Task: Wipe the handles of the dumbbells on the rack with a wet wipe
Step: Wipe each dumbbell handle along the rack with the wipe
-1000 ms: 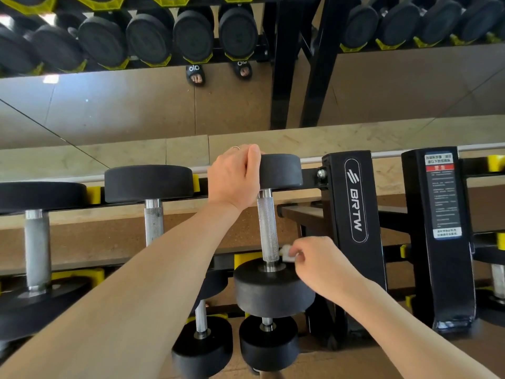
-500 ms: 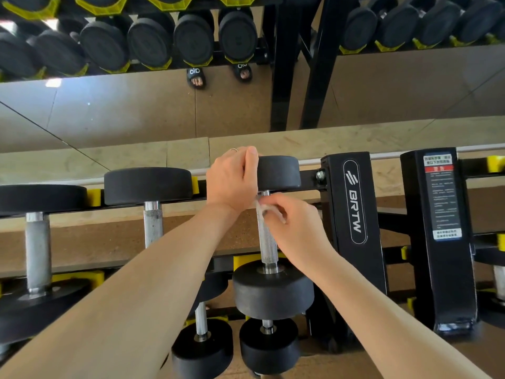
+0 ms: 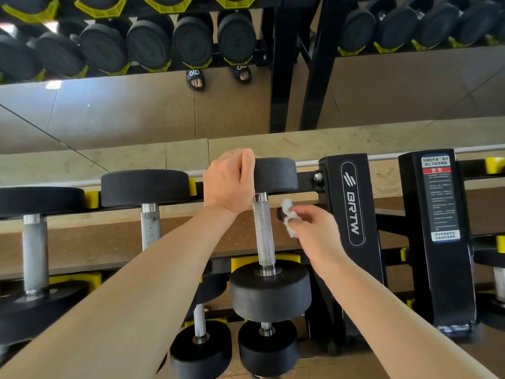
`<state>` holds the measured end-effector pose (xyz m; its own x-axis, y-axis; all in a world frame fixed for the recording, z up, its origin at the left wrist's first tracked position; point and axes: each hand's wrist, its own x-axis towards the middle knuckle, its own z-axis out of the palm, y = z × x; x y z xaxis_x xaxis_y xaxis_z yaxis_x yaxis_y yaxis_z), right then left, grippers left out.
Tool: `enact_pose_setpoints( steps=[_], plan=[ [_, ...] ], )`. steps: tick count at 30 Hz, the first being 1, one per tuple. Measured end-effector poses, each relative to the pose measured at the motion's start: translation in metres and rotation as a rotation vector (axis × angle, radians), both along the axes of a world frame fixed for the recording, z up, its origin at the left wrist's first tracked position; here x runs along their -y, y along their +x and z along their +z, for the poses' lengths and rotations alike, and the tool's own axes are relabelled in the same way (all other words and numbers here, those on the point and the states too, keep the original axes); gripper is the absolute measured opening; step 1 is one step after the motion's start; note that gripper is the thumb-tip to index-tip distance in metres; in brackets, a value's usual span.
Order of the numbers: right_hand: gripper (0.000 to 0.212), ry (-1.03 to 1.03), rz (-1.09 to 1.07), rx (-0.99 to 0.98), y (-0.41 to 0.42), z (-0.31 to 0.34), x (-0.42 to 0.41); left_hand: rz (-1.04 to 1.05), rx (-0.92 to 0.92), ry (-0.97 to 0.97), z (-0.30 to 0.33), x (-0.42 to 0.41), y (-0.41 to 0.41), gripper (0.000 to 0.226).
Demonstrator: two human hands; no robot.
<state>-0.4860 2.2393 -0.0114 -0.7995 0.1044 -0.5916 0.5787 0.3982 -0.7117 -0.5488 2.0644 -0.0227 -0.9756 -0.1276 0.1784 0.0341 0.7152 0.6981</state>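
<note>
Grip, left: your left hand [image 3: 231, 180] curls over the far black rubber head [image 3: 276, 175] of the small dumbbell, thumb and fingers clamped on its rim; a thin ring shows on one finger.
Grip, right: your right hand [image 3: 318, 231] pinches a crumpled white wet wipe [image 3: 289, 218] between fingertips and thumb, just beside the handle and apart from it.
Handle: the knurled silver steel handle [image 3: 263, 231] runs bare from the head you hold down to the near black head [image 3: 270, 289], nothing covering it.
Rack: the dumbbell lies across the black rack rails with yellow plastic cradles [image 3: 273, 260], last in its row.
Right side: a black upright post lettered BRTW [image 3: 352, 209] stands close behind your right hand; a second black post with a white warning label [image 3: 440, 203] is farther right.
Left side: a larger black dumbbell with a grey handle [image 3: 150, 225] sits next along, and another [image 3: 35, 253] beyond it.
Below: two smaller black dumbbells [image 3: 267, 348] rest on the lower tier.
Behind: a wall mirror [image 3: 136, 110] shows rows of dumbbells and two sandalled feet.
</note>
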Motion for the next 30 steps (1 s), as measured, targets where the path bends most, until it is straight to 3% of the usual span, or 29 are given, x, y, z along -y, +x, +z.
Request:
enact_pose_setpoints(
  steps=[2,3,6,8,10,12,14,16,19,25,30],
  plan=[
    [0.040,-0.248,-0.099,0.296,0.005,-0.016,0.014,-0.004,-0.002,0.006,-0.001,0.000,0.000,0.055],
    [0.045,-0.332,-0.107,0.333,0.011,-0.019,0.016,-0.006,-0.005,0.007,-0.002,0.000,-0.001,0.054],
    [0.033,-0.238,-0.186,0.339,0.013,0.000,0.018,-0.009,-0.004,0.008,-0.003,0.000,0.000,0.052],
    [0.032,-0.213,-0.153,0.134,0.017,0.017,0.022,-0.015,-0.008,0.002,-0.002,0.000,0.000,0.052],
    [0.029,-0.106,0.133,-0.155,0.024,0.038,0.029,-0.010,-0.007,-0.004,0.000,0.000,-0.001,0.055],
    [0.029,0.148,0.666,-0.307,0.024,0.034,0.041,-0.002,0.006,0.003,0.003,-0.001,0.000,0.057],
    [0.029,0.352,1.082,-0.228,0.018,0.023,0.043,-0.004,0.011,0.009,0.005,-0.001,0.001,0.058],
    [0.027,0.374,1.195,-0.101,0.014,0.027,0.033,-0.010,0.007,0.008,0.004,-0.001,0.001,0.058],
    [0.032,0.291,1.134,0.019,0.010,0.040,0.009,-0.004,0.009,0.007,0.002,-0.001,0.000,0.054],
    [0.030,0.318,0.638,0.160,0.020,0.013,-0.011,0.005,0.009,0.020,0.003,-0.001,0.000,0.055],
    [0.013,0.324,0.628,0.238,0.019,0.012,0.012,0.009,0.046,-0.005,0.010,-0.004,0.003,0.057]
  ],
)
